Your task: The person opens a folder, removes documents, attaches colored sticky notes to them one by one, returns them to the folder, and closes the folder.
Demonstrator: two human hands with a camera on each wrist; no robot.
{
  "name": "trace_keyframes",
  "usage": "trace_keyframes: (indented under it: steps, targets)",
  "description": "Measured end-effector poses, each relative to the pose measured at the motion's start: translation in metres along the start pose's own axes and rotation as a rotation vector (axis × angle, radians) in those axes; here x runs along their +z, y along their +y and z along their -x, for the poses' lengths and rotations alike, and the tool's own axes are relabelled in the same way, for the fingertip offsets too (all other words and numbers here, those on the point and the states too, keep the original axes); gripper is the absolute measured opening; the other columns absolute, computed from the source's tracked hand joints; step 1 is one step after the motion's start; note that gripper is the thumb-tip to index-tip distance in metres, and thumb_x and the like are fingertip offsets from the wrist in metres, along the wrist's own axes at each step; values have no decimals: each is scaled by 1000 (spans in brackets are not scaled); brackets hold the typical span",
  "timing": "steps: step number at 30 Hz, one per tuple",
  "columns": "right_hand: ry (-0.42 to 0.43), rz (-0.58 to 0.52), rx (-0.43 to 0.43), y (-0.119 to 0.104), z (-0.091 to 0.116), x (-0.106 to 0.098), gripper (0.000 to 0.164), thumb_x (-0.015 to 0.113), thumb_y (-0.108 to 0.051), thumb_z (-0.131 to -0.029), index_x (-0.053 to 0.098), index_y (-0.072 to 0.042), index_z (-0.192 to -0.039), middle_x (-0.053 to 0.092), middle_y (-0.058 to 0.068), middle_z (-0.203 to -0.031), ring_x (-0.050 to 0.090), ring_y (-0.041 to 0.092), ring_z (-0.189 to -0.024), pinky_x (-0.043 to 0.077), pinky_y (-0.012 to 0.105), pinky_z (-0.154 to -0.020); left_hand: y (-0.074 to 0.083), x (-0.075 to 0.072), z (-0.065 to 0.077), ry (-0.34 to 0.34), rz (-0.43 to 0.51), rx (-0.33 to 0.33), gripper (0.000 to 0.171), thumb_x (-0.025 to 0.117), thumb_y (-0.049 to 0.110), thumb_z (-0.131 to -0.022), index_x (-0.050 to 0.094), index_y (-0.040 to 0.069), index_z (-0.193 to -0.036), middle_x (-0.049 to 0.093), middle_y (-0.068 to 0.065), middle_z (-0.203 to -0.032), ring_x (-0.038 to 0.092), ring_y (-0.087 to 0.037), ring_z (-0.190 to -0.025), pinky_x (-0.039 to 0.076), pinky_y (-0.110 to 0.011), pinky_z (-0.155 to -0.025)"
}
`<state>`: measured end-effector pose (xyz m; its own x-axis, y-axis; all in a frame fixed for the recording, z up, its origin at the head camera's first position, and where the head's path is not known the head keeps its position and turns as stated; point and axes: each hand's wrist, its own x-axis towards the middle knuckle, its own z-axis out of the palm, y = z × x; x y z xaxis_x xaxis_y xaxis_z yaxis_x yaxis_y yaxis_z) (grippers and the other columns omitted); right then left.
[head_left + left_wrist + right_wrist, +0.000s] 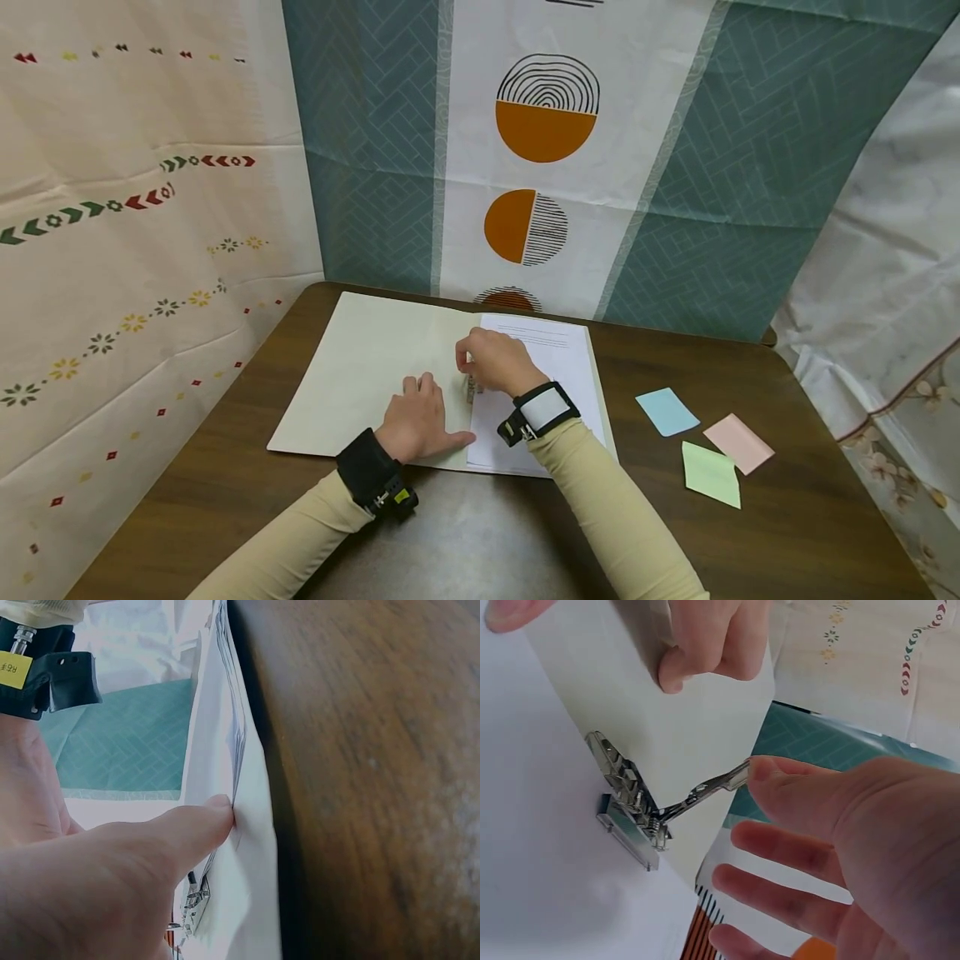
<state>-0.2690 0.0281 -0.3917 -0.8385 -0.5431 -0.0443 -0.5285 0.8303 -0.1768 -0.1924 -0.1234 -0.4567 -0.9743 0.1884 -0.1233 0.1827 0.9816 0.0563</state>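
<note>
An off-white file folder lies opened flat on the table, with a stack of white paper on its right side. A metal lever clip sits along the fold at the paper's inner edge. Thumb and forefinger of my right hand pinch the clip's raised lever; the other fingers stand apart from it. My left hand rests on the folder's left cover. Its outstretched thumb presses at the near edge of the paper stack, close to the fold.
Blue, pink and green sticky notes lie on the brown wooden table to the right of the folder. Patterned cloths hang behind the table and at both sides.
</note>
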Motion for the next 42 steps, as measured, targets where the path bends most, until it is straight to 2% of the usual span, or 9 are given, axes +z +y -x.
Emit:
trace_keyframes:
  steps: [4, 10, 13, 22, 30, 42]
  targets:
    - [18, 4, 4, 1, 3, 0, 5, 80, -18, -106, 85, -19, -104, 77, 5, -114, 64, 19, -90, 53, 34, -71, 1, -2, 1, 4, -2, 7, 103, 77, 79, -91, 65, -14, -135, 52, -20, -116, 56, -37, -112, 66, -46, -86]
    - [130, 16, -2, 7, 8, 0, 4, 82, -15, -103, 85, -19, -104, 82, 4, -112, 73, 21, -93, 61, 40, -74, 0, -3, 1, 2, 22, 3, 103, 78, 77, -91, 64, -14, -137, 54, -21, -121, 56, -35, -111, 67, -45, -86]
    - [156, 14, 6, 12, 12, 0, 4, 83, -16, -103, 85, -18, -105, 82, 5, -111, 75, 24, -95, 63, 43, -75, -1, -3, 1, -6, 27, -1, 105, 78, 77, -91, 62, -15, -139, 53, -22, -123, 56, -36, -114, 67, -45, -86]
    - [160, 16, 47, 28, 19, 2, 4, 82, -20, -104, 85, -20, -106, 82, 5, -112, 77, 25, -97, 63, 47, -77, -2, -2, 2, 2, 30, 0, 105, 77, 77, -92, 62, -16, -139, 53, -23, -125, 57, -39, -117, 67, -45, -85]
    - [135, -31, 94, 40, 25, 8, 31, 87, -37, -100, 83, -15, -122, 84, 8, -122, 72, 22, -92, 60, 42, -75, 0, -2, 1, 17, 22, 7, 106, 77, 77, -91, 63, -17, -137, 54, -23, -122, 58, -37, -113, 67, -45, -84]
    - [150, -26, 136, 60, 41, 14, 38, 89, -41, -96, 83, -16, -124, 81, 11, -116, 73, 27, -95, 62, 46, -77, -3, -4, 2, 9, 73, -4, 104, 80, 73, -90, 62, -18, -138, 53, -23, -124, 56, -38, -112, 66, -47, -82]
